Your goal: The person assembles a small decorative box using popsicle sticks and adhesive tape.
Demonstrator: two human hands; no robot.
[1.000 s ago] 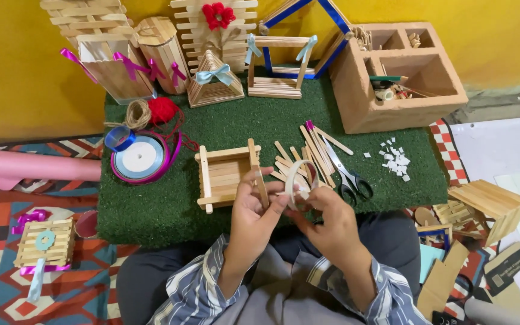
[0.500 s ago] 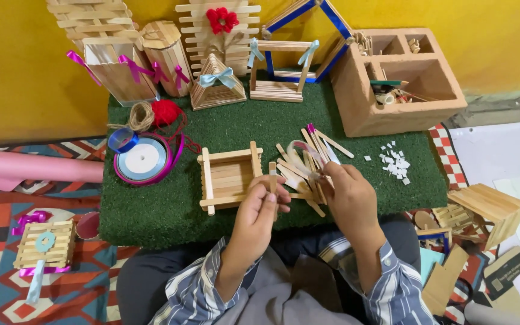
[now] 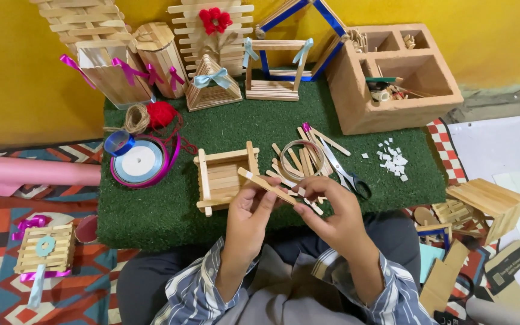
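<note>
Left hand [image 3: 249, 207] and right hand [image 3: 332, 207] both pinched shut on one flat wooden stick [image 3: 267, 185]. Pale, unpainted, rounded ends, craft-stick type. Tilted: high end at left near the left fingertips, low end running right toward the right thumb. Held just above the near edge of the green turf mat [image 3: 151, 210], directly in front of the small open stick tray [image 3: 221, 177]. Tray built from the same pale sticks, slatted floor, long rails overhanging the corners. Loose pile of sticks [image 3: 299, 159] right behind the hands, with a clear ring on top. Scissors [image 3: 347, 174] beside the pile.
</note>
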